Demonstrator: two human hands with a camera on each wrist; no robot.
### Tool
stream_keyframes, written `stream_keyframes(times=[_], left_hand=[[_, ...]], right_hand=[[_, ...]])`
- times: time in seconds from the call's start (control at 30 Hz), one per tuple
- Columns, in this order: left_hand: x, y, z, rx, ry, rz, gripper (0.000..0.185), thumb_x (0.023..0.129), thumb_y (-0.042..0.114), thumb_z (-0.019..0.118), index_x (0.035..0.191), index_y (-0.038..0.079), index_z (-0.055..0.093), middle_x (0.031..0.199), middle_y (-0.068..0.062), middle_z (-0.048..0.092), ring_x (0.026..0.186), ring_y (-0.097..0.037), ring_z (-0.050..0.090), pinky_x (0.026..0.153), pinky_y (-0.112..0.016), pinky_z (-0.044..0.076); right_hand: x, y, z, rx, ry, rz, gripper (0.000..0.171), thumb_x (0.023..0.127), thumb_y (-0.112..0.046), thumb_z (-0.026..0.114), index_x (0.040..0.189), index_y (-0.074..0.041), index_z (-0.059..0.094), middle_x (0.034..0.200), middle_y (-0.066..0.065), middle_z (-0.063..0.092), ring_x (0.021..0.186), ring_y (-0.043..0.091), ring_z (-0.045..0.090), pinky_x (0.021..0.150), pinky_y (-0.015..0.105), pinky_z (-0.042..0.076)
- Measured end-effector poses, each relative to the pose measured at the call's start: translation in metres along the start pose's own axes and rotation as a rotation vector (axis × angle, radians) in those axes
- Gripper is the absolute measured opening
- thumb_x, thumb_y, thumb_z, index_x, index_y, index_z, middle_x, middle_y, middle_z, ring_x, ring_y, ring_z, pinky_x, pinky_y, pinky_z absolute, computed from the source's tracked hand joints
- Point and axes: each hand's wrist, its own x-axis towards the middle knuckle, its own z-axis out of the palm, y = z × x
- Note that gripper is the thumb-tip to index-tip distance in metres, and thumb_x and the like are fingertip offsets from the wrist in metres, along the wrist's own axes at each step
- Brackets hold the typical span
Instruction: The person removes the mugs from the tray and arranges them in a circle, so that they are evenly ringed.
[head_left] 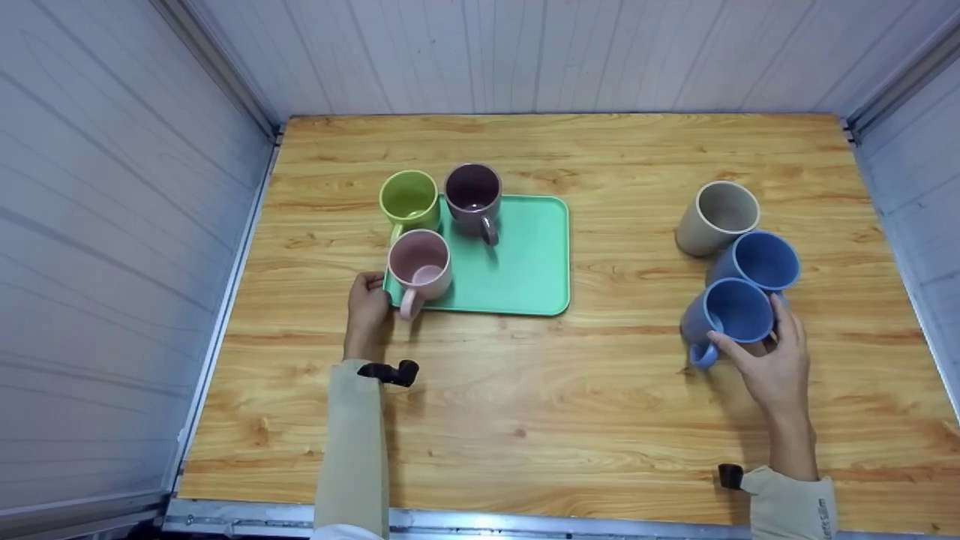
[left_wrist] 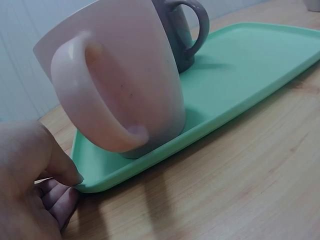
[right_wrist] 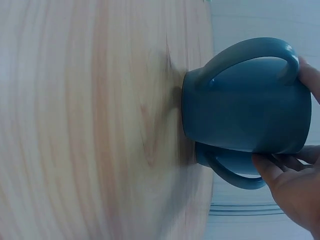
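My left hand (head_left: 367,306) pinches the near left corner of a green tray (head_left: 517,277), thumb at the rim and fingers at its underside. On the tray beside that hand stands a pink mug (left_wrist: 135,65), its handle toward me. A dark purple mug (head_left: 472,199) and a yellow-green mug (head_left: 409,199) stand behind it at the tray's far left. Over on the right, my right hand (head_left: 776,367) grips the nearer blue mug (head_left: 697,322) by its rim and side. A second blue mug (head_left: 766,259) stands close behind it, partly hidden.
A beige mug (head_left: 712,225) stands just behind the blue mugs. The wooden table (head_left: 517,420) is bounded by pale panel walls (head_left: 487,60) at the back and both sides. A metal rail (head_left: 480,521) runs along the front edge.
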Motion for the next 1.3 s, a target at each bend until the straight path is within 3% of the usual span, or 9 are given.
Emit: stream_keyframes(times=[0.2, 0.47, 0.7, 0.8, 1.0, 1.13, 1.3], left_hand=[[0.001, 0.0, -0.003, 0.189, 0.007, 0.045, 0.04, 0.085, -0.009, 0.035, 0.122, -0.005, 0.049, 0.115, -0.015, 0.051, 0.106, -0.023, 0.048, 0.09, -0.027, 0.043], [0.002, 0.001, -0.003, 0.141, 0.0, 0.025, 0.039, 0.085, -0.01, 0.035, 0.122, -0.006, 0.047, 0.116, -0.016, 0.05, 0.107, -0.023, 0.048, 0.093, -0.028, 0.044], [0.001, 0.001, -0.001, 0.122, 0.007, 0.015, 0.036, 0.086, -0.009, 0.037, 0.121, -0.006, 0.047, 0.113, -0.014, 0.05, 0.105, -0.022, 0.048, 0.092, -0.028, 0.044], [0.0, 0.002, -0.001, 0.127, 0.007, 0.01, 0.038, 0.085, -0.009, 0.036, 0.122, -0.006, 0.047, 0.114, -0.014, 0.05, 0.105, -0.022, 0.048, 0.092, -0.028, 0.044], [-0.001, 0.005, -0.001, 0.136, 0.012, -0.007, 0.04, 0.085, -0.009, 0.037, 0.122, -0.005, 0.048, 0.114, -0.014, 0.05, 0.105, -0.022, 0.048, 0.089, -0.027, 0.044], [0.0, 0.006, 0.0, 0.119, 0.01, -0.016, 0.04, 0.083, -0.01, 0.036, 0.122, -0.005, 0.047, 0.112, -0.012, 0.049, 0.103, -0.021, 0.047, 0.086, -0.024, 0.043], [0.001, 0.006, 0.001, 0.15, 0.019, -0.017, 0.038, 0.084, -0.009, 0.036, 0.12, -0.004, 0.048, 0.108, -0.011, 0.049, 0.101, -0.02, 0.046, 0.083, -0.023, 0.042]], right_hand=[[0.002, 0.004, -0.003, 0.006, -0.005, -0.008, 0.096, 0.068, -0.006, 0.084, 0.148, -0.02, 0.033, 0.141, 0.009, 0.041, 0.128, 0.026, 0.043, 0.104, 0.027, 0.041], [0.0, 0.003, -0.004, 0.024, -0.007, -0.016, 0.095, 0.069, -0.003, 0.083, 0.148, -0.022, 0.035, 0.136, 0.007, 0.041, 0.127, 0.025, 0.044, 0.104, 0.023, 0.041], [-0.003, -0.005, -0.006, 0.01, -0.053, 0.0, 0.094, 0.074, -0.01, 0.081, 0.15, -0.024, 0.029, 0.141, 0.011, 0.036, 0.131, 0.027, 0.038, 0.111, 0.039, 0.035], [-0.002, -0.011, -0.007, 0.016, -0.054, -0.008, 0.092, 0.075, -0.01, 0.079, 0.151, -0.019, 0.027, 0.144, 0.011, 0.033, 0.134, 0.025, 0.035, 0.114, 0.036, 0.03], [0.001, -0.026, -0.007, 0.043, 0.02, -0.102, 0.084, 0.076, -0.007, 0.077, 0.147, -0.006, 0.033, 0.14, 0.014, 0.037, 0.133, 0.019, 0.038, 0.11, 0.016, 0.028], [0.005, -0.042, -0.001, 0.061, 0.039, -0.16, 0.079, 0.076, -0.005, 0.076, 0.145, -0.004, 0.038, 0.14, 0.014, 0.039, 0.132, 0.02, 0.039, 0.111, 0.019, 0.03], [0.005, -0.072, 0.012, 0.121, -0.015, -0.242, 0.074, 0.076, 0.003, 0.072, 0.142, 0.004, 0.038, 0.141, 0.018, 0.038, 0.133, 0.026, 0.038, 0.113, 0.025, 0.03]])
